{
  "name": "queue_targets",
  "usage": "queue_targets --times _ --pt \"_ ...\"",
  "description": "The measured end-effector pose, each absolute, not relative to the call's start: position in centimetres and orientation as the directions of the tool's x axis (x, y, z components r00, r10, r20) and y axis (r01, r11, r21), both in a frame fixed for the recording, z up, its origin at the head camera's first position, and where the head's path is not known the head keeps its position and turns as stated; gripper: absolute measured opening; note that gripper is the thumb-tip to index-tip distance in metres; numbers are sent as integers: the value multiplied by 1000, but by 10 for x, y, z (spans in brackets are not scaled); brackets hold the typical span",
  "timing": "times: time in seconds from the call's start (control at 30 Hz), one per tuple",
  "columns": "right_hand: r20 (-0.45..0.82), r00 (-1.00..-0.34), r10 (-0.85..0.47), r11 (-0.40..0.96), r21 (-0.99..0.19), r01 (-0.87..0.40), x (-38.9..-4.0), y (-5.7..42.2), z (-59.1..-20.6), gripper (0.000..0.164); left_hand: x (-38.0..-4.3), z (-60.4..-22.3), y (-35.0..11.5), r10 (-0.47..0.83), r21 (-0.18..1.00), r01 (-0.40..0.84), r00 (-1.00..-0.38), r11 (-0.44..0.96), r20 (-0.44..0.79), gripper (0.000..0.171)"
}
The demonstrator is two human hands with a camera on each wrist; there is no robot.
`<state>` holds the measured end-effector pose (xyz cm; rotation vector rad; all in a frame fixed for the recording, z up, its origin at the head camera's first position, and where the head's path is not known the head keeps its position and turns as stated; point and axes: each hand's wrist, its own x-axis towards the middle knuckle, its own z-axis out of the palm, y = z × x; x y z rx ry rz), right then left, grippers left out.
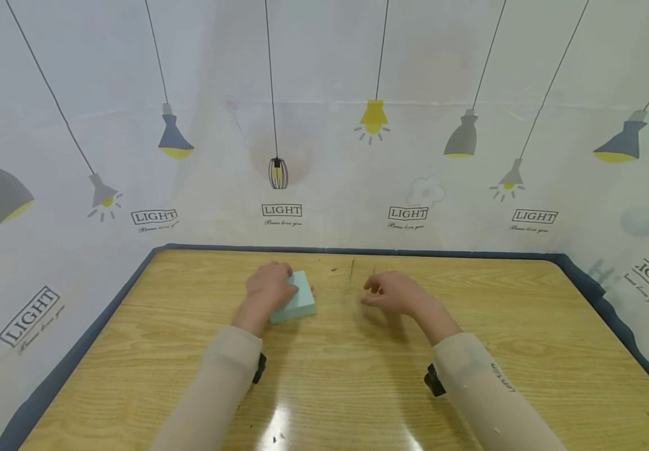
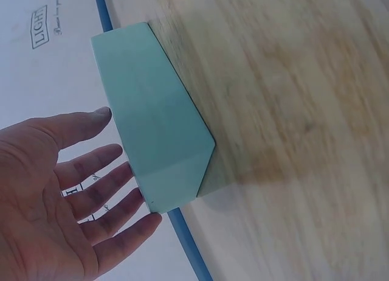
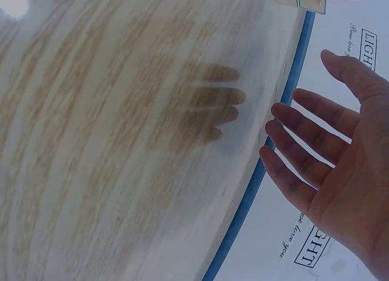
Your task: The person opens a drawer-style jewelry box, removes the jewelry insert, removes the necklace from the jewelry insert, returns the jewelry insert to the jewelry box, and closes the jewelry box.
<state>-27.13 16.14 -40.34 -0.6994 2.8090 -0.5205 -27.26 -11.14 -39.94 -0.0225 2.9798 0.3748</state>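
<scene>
A pale mint-green block (image 1: 300, 299), box-shaped with straight edges, sits on the wooden table left of the middle. My left hand (image 1: 268, 287) lies over its left part from above. In the left wrist view the thumb and fingertips of that hand (image 2: 55, 190) come right to the upper edge of the block (image 2: 155, 104), fingers spread and only slightly bent. To the right of the block, my right hand (image 1: 398, 293) hovers over the table with nothing in it. Its fingers (image 3: 307, 132) are spread and loosely bent in the right wrist view.
The table (image 1: 324, 388) has light wood grain and a dark blue border at its back and sides. Behind it hangs a white sheet (image 1: 324, 75) printed with lamps and "LIGHT" lettering. Dark marks (image 1: 351, 269) show on the tabletop near the back edge.
</scene>
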Motion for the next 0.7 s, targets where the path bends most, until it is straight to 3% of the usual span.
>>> queue_targets --times 0.7 --pt "-104 -871 -481 825 -390 -409 -271 150 -406 40 -267 -397 -87 50 255 13 -989 967 -141 45"
